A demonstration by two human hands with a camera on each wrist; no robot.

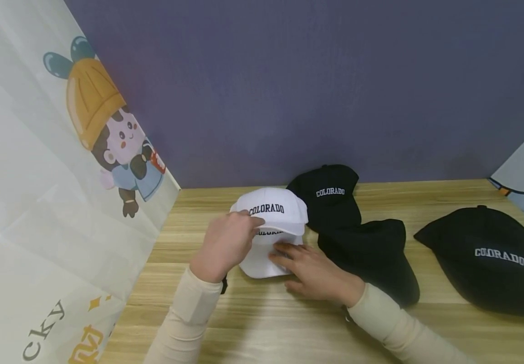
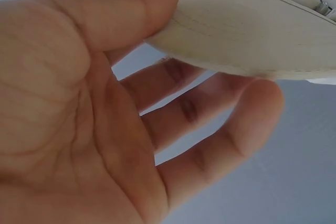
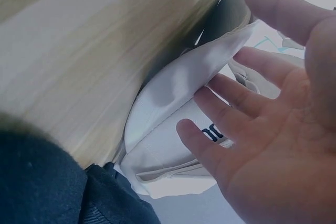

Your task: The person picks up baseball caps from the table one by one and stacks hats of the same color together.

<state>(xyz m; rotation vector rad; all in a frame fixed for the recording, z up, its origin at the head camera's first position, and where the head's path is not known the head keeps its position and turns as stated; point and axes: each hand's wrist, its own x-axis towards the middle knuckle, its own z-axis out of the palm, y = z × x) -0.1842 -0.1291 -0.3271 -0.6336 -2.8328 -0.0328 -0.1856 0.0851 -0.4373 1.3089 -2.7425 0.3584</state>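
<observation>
My left hand (image 1: pixel 226 243) pinches the brim of a white COLORADO baseball cap (image 1: pixel 273 198), thumb on one face and fingers on the other. The left wrist view shows the pale underside of that brim (image 2: pixel 226 30). Beneath it sits a second white baseball cap (image 1: pixel 258 260), its lettering partly covered by the upper one. My right hand (image 1: pixel 318 275) lies beside this lower cap with fingers extended over its brim (image 3: pixel 178 80). In the right wrist view those fingers look straight and spread, with nothing gripped.
Black baseball caps stand to the right: one at the back (image 1: pixel 323 194), one by my right forearm (image 1: pixel 371 258), and one at the far right (image 1: pixel 489 258). A purple-grey wall (image 1: pixel 312 91) rises behind the wooden table (image 1: pixel 298 328). A printed white sheet (image 1: pixel 25 177) borders the left.
</observation>
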